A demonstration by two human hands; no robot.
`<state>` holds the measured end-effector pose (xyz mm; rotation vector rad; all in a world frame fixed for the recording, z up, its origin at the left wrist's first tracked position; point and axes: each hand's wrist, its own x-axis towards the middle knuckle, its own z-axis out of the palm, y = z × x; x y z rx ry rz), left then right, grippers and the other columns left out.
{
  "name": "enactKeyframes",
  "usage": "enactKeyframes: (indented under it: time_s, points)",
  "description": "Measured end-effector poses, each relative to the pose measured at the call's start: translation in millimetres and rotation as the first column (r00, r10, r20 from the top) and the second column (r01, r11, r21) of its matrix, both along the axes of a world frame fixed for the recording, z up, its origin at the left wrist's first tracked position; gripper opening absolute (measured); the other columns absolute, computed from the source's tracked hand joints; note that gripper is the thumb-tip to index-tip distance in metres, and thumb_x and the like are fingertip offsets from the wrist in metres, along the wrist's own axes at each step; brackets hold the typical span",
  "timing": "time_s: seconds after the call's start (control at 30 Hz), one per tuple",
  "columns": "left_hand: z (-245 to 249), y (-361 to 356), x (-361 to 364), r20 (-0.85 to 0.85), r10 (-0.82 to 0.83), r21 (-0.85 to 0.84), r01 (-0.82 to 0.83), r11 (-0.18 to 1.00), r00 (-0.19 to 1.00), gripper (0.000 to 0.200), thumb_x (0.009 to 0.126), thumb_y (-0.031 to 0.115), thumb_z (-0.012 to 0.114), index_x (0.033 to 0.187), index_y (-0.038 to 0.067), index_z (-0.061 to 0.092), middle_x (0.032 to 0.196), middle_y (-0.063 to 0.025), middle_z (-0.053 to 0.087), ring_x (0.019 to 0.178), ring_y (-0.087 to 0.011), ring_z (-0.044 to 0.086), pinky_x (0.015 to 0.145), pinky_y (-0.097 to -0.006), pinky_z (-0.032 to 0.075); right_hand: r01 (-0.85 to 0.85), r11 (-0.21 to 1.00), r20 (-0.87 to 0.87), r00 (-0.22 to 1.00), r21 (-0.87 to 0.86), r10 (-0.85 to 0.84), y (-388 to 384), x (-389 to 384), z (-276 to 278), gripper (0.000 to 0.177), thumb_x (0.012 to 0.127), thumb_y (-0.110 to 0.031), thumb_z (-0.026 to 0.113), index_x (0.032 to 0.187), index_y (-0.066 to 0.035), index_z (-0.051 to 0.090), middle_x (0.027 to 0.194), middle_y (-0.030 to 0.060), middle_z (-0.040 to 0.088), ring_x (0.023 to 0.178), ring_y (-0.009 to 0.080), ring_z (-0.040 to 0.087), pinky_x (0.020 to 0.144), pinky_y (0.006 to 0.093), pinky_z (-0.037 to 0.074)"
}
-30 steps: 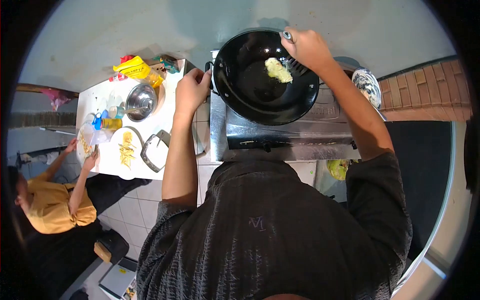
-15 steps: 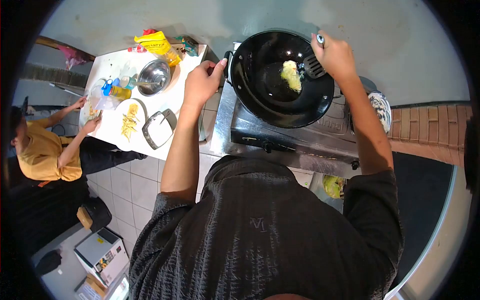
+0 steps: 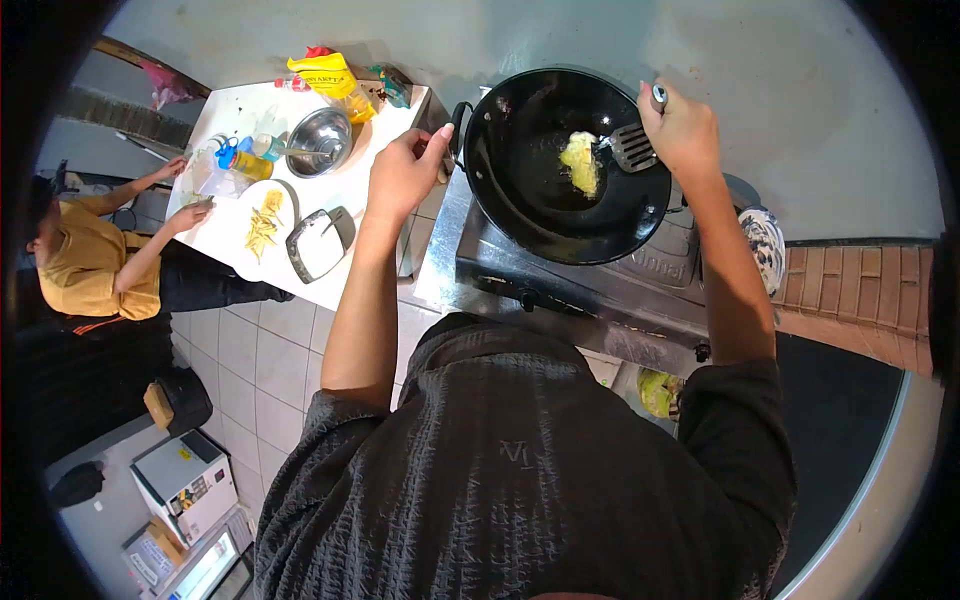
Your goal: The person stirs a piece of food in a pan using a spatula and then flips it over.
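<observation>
A black wok (image 3: pixel 520 215) sits on the stove (image 3: pixel 500 275), its bottom shiny with oil. In it lies a pale yellow, lumpy piece of food (image 3: pixel 580 165), which looks like egg or batter. My right hand (image 3: pixel 682 130) is closed around the handle of a slotted spatula (image 3: pixel 632 148). The spatula's head is inside the wok, just right of the food, its tip close to the food's edge. At the wok's left side my left hand (image 3: pixel 408 175) is closed, thumb and fingers on the loop handle (image 3: pixel 459 128).
Left stands a white table (image 3: pixel 375 150) with a metal bowl (image 3: pixel 320 140), a plate of yellow strips (image 3: pixel 265 225), a square dish (image 3: pixel 315 248), bottles and a yellow bag (image 3: pixel 330 78). A person in a yellow shirt (image 3: pixel 95 265) works at its far end. A patterned bowl (image 3: pixel 762 250) is right of the stove.
The spatula head has tilted and shifted slightly toward the food. My left hand stays at the wok's handle. The whole view has shifted a little, and the person's hands at the table have moved slightly.
</observation>
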<state>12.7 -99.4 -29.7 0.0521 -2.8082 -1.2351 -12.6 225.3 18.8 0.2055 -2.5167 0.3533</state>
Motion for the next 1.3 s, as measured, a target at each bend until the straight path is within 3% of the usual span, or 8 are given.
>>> enactKeyframes:
  time_s: [0.13,0.3,0.63,0.73,0.8,0.9,1.0,1.3]
  points:
    - [0,0,3,-0.003,0.019,0.025,-0.019,1.0,1.0,0.05,0.089,0.047,0.06,0.086,-0.002,0.067,0.068,-0.0148,0.066,0.063,-0.0256,0.064,0.062,-0.0332,0.048,-0.071,0.982,0.095,0.991,-0.178,0.089,-13,8,-15,0.029,0.09,-0.033,0.058,0.078,-0.007,0.06,0.063,0.0168,0.059,0.066,0.0415,0.059,0.059,0.0476,0.048]
    - [1,0,5,-0.014,0.041,0.02,-0.04,0.999,0.999,0.05,0.09,0.047,0.06,0.086,-0.003,0.067,0.071,-0.0159,0.066,0.065,-0.0257,0.063,0.065,-0.0335,0.048,-0.036,0.995,-0.01,0.999,-0.093,0.036,2,5,1,0.027,0.09,-0.033,0.058,0.078,-0.009,0.062,0.061,0.0162,0.059,0.062,0.0408,0.059,0.057,0.0471,0.049]
    - [-2,4,-1,0.021,0.014,0.031,-0.014,0.999,1.0,0.05,0.09,0.048,0.06,0.087,-0.001,0.068,0.071,-0.0145,0.066,0.065,-0.0241,0.062,0.065,-0.0329,0.048,0.025,1.0,-0.023,0.999,-0.001,-0.025,-1,6,-9,0.024,0.09,-0.033,0.058,0.082,-0.011,0.062,0.06,0.0149,0.06,0.059,0.0391,0.06,0.055,0.0475,0.049]
    - [2,2,-1,0.032,0.018,0.034,-0.019,0.999,0.999,0.05,0.09,0.048,0.06,0.087,-0.002,0.067,0.071,-0.0149,0.066,0.065,-0.0239,0.063,0.065,-0.0327,0.048,-0.008,1.0,-0.028,1.0,-0.001,0.008,-7,0,-15,0.023,0.089,-0.032,0.06,0.082,-0.01,0.062,0.06,0.0151,0.059,0.059,0.0379,0.061,0.055,0.0467,0.049]
    - [3,-1,-2,0.032,0.014,0.037,-0.015,0.999,0.999,0.05,0.09,0.048,0.06,0.087,-0.002,0.067,0.071,-0.0149,0.066,0.065,-0.0238,0.062,0.065,-0.0327,0.048,-0.165,0.984,-0.089,0.983,-0.065,0.159,-10,-4,-19,0.03,0.09,-0.031,0.062,0.072,-0.007,0.056,0.057,0.0164,0.053,0.054,0.0375,0.056,0.049,0.0436,0.044]
    - [0,-4,-2,0.03,0.014,0.045,-0.015,0.999,0.999,0.05,0.09,0.048,0.06,0.086,-0.002,0.067,0.071,-0.0148,0.066,0.065,-0.0234,0.062,0.065,-0.0326,0.048,-0.237,0.971,-0.128,0.965,-0.035,0.23,-14,-1,-14,0.029,0.089,-0.03,0.064,0.072,-0.007,0.057,0.056,0.016,0.052,0.052,0.0366,0.054,0.048,0.042,0.043]
    - [-3,-8,-5,0.031,0.009,0.049,-0.011,0.999,0.999,0.05,0.09,0.047,0.06,0.086,-0.002,0.067,0.07,-0.0144,0.066,0.064,-0.0226,0.061,0.064,-0.0324,0.048,-0.154,0.984,-0.065,0.987,-0.085,0.149,-6,-1,0,0.028,0.089,-0.031,0.062,0.075,-0.007,0.057,0.059,0.016,0.056,0.058,0.0386,0.057,0.052,0.0447,0.046]
    - [5,-10,-9,0.038,-0.008,0.066,0.005,0.998,0.999,0.051,0.09,0.048,0.06,0.084,-0.003,0.066,0.066,-0.0133,0.064,0.061,-0.0207,0.059,0.062,-0.0314,0.047,-0.226,0.964,-0.033,0.974,-0.141,0.223,-14,-2,-18,0.029,0.088,-0.03,0.063,0.073,-0.006,0.056,0.058,0.0166,0.053,0.056,0.0387,0.055,0.05,0.044,0.044]
